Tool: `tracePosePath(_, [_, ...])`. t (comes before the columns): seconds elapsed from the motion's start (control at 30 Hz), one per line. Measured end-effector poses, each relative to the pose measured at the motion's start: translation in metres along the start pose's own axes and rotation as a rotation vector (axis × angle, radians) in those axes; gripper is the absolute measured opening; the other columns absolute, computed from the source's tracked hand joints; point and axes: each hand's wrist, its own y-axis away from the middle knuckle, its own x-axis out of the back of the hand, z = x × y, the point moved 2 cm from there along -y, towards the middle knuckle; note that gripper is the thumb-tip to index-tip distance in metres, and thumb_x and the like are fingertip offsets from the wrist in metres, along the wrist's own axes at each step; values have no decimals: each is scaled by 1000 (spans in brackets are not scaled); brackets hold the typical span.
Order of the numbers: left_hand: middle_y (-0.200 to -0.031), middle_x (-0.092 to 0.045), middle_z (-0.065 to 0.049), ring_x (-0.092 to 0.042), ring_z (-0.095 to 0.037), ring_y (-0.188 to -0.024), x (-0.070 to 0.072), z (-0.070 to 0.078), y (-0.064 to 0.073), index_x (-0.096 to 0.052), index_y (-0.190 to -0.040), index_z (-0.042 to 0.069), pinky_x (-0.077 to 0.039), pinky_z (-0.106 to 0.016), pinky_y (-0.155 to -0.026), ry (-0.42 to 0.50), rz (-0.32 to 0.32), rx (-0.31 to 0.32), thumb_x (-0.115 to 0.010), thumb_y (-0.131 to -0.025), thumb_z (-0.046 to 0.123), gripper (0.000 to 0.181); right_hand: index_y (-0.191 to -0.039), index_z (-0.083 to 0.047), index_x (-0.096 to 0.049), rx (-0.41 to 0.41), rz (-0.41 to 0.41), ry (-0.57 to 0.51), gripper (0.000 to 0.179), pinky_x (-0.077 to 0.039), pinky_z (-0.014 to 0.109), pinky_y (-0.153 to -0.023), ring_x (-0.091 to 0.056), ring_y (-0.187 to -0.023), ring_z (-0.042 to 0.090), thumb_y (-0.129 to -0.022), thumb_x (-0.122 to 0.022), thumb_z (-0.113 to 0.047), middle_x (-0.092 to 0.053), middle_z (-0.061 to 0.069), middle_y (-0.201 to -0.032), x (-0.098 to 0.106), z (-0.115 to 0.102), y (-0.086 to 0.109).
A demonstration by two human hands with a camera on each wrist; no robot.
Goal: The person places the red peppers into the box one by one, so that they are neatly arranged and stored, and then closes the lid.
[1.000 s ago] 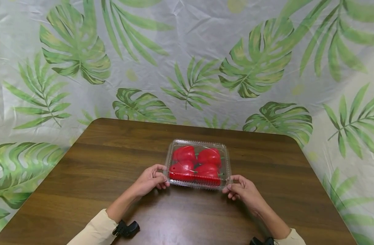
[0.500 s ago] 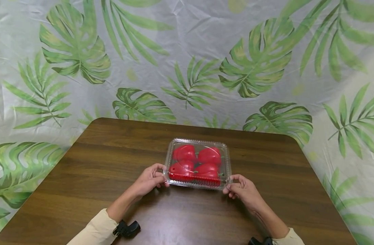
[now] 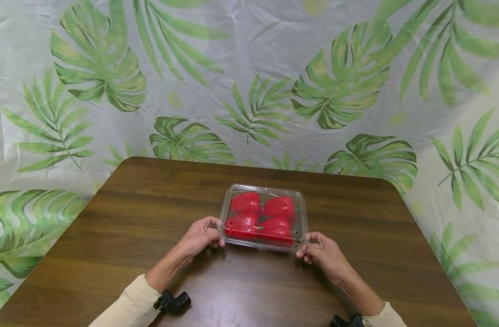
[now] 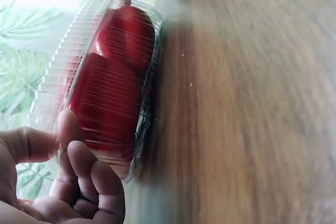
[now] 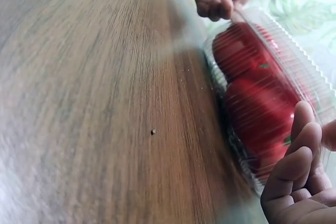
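Observation:
A clear plastic clamshell container (image 3: pixel 270 247) with a ribbed rim sits near the middle of the table, its lid down. Inside show several red bell peppers (image 3: pixel 279 209) with bits of green stem. My left hand (image 3: pixel 202 235) pinches the rim at the near left corner between thumb and fingers. At the near right corner my right hand (image 3: pixel 321 254) pinches the rim the same way. The left wrist view has the thumb and index finger (image 4: pixel 68 124) on the rim, the other fingers curled below it. From the right wrist, the peppers (image 5: pixel 257 108) show through the ribbed side wall.
The brown wooden table (image 3: pixel 151 218) extends around the container to rounded far corners. Behind it hangs a pale curtain (image 3: pixel 266 54) printed with green leaves. A black wrist device (image 3: pixel 173 302) is strapped at the left sleeve. One dark speck (image 5: pixel 153 131) lies on the tabletop.
The container's far edge has risen very slightly in the head view. Both hands keep their pinch on the rim, and the left wrist has shifted a little to the right.

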Motion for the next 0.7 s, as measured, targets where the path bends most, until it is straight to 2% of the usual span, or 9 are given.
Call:
tracePosePath(0.13, [-67,-70,5,-64,-6,-65,-2,-1,-2,-48,-119,-5,-53,-21,-65,7,18,9,-54,-87,1,32,-112,-3,-43,-1,-11,-7,21,-52,15,-64,-61,-66,1,-95,-55,-3,-74,-7,-76,2,0,0])
tracePosePath(0.37, [-70,-70,3,-64,-9,-68,-1,-1,-2,-47,-121,-5,-54,-23,-68,-4,16,3,-54,-88,3,35,-113,-5,-44,-1,19,-7,19,-54,17,-67,-62,-69,2,-97,-55,-8,-73,-8,-77,2,1,-1])
tracePosePath(0.7, [-71,-68,5,-59,-10,-65,2,-5,0,-48,-124,-5,-53,-25,-66,-5,10,2,-56,-91,5,36,-119,-2,-45,-3,35,79,25,-55,20,-71,-62,-74,6,-100,-54,-15,-73,-7,-82,3,5,-3])
